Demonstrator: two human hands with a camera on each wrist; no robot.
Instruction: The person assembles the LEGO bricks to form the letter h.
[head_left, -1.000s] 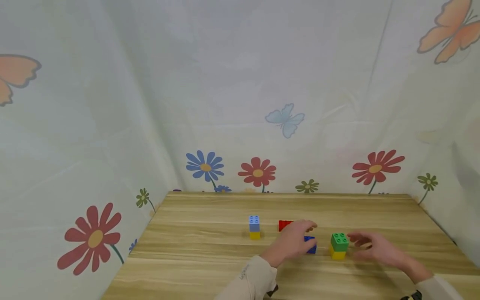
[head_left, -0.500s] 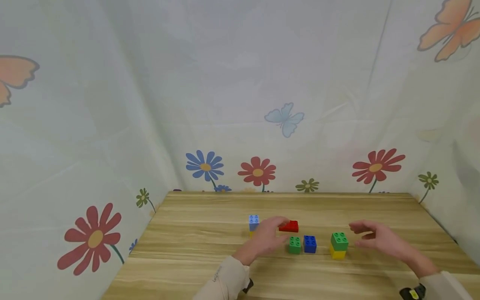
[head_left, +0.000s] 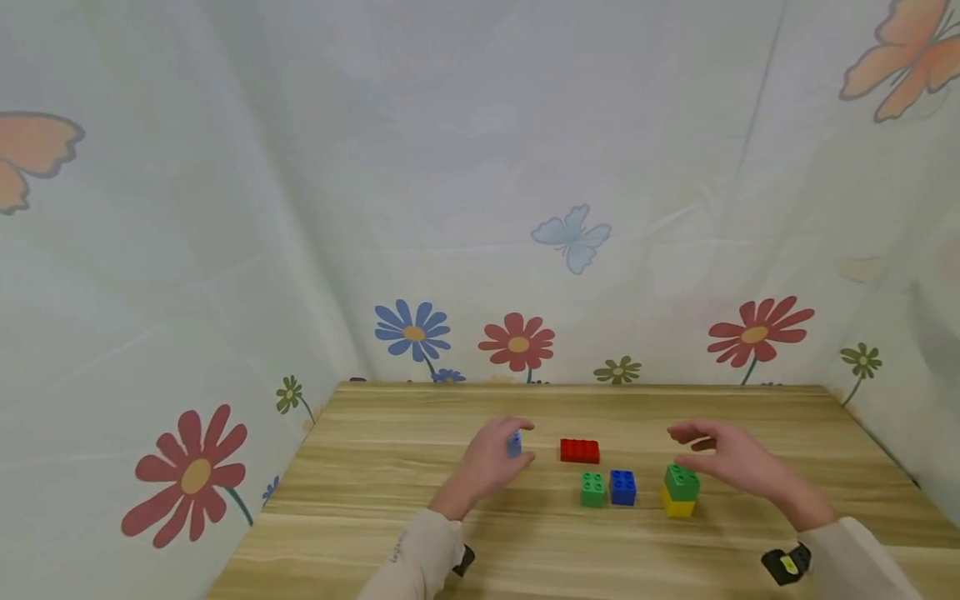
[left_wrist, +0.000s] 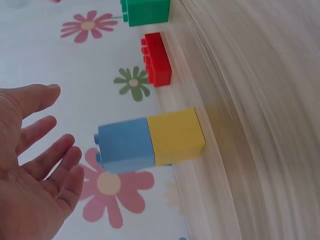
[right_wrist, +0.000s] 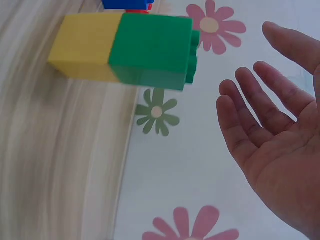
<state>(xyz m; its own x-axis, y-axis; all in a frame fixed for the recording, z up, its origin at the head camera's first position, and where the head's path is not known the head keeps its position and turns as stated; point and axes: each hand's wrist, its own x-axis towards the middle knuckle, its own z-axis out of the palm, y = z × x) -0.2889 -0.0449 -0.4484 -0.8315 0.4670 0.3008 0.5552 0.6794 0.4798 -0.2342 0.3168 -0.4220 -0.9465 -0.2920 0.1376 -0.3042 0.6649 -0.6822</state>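
My left hand (head_left: 487, 458) hovers above a stack of a light blue brick (left_wrist: 126, 145) on a yellow brick (left_wrist: 177, 136); in the head view it hides most of that stack. The left wrist view shows its fingers apart from the studs, with nothing between them. Toward the right stands a second stack, a green brick (head_left: 682, 482) on a yellow brick (head_left: 678, 505). Just over and behind it is my right hand (head_left: 731, 457), fingers loosely bent and holding nothing. In the right wrist view a gap shows between this hand and the green studs.
Between the stacks, a single green brick (head_left: 592, 489) and a dark blue brick (head_left: 622, 487) stand side by side on the wooden table (head_left: 420, 417). A longer red brick (head_left: 580, 451) lies behind them. A flowered curtain (head_left: 465, 208) rises at the table's back edge.
My left hand has moved left from over the green and dark blue bricks to the light blue and yellow stack. My right hand has shifted from beside the green-topped stack to above it.
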